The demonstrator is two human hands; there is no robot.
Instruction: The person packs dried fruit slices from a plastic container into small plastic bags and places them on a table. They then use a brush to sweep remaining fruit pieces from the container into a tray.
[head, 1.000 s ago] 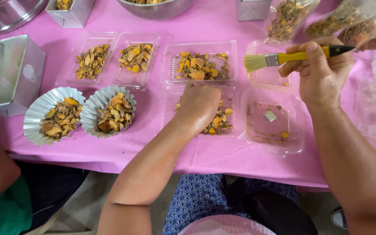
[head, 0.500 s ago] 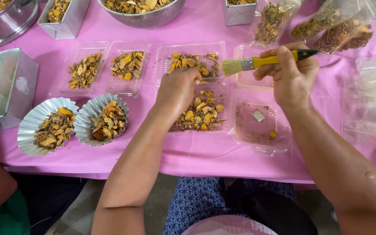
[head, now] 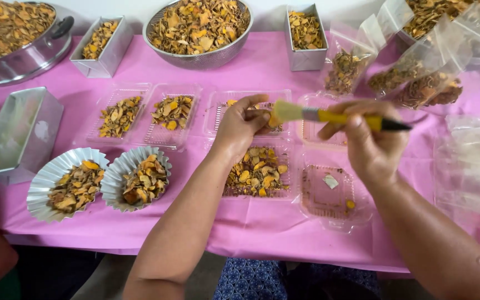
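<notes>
Yellow-handled brush [head: 334, 115] is now gripped in our right hand [head: 370, 141], bristles meeting our left hand [head: 244, 126], which has lifted off the filled clear tray [head: 258, 173] and is pinching a dried slice.

We hold a yellow-handled brush [head: 340, 116] in our right hand [head: 370, 141], its bristles touching a dried orange slice pinched in our left hand [head: 243, 125], above clear plastic trays [head: 256, 172] of dried slices on the pink-covered counter [head: 262, 228].
</notes>
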